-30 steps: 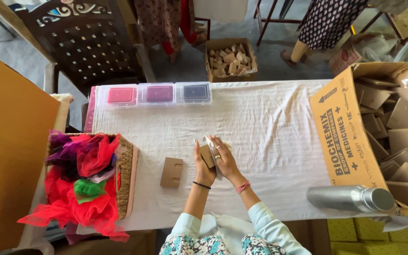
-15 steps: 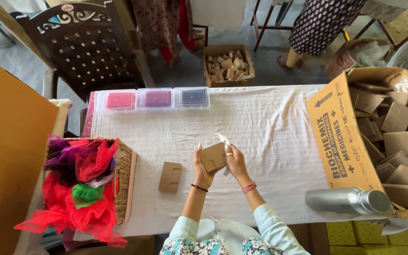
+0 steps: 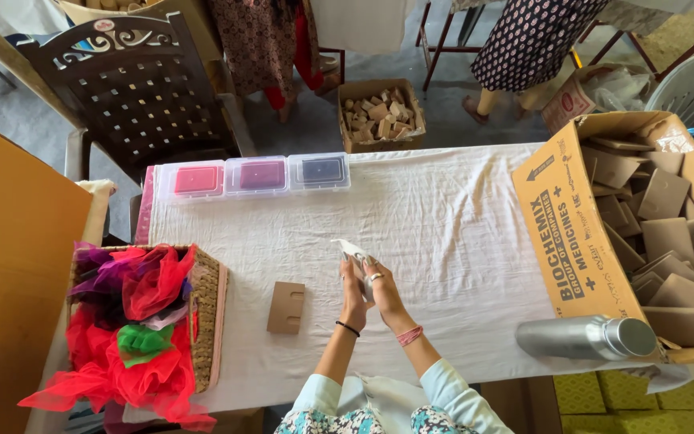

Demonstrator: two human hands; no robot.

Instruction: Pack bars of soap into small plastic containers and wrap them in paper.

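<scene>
Hands (image 3: 369, 291) pinching thin folded paper (image 3: 349, 249)

Craft packing workshop: cloth-covered table (image 3: 459, 209), cardboard-filled cartons (image 3: 652, 225), netting basket (image 3: 206, 313).

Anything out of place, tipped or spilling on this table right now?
The metal bottle lies on its side at the table's near right edge. Red netting spills over the wicker basket. Both hands hold a small pale piece.
</scene>
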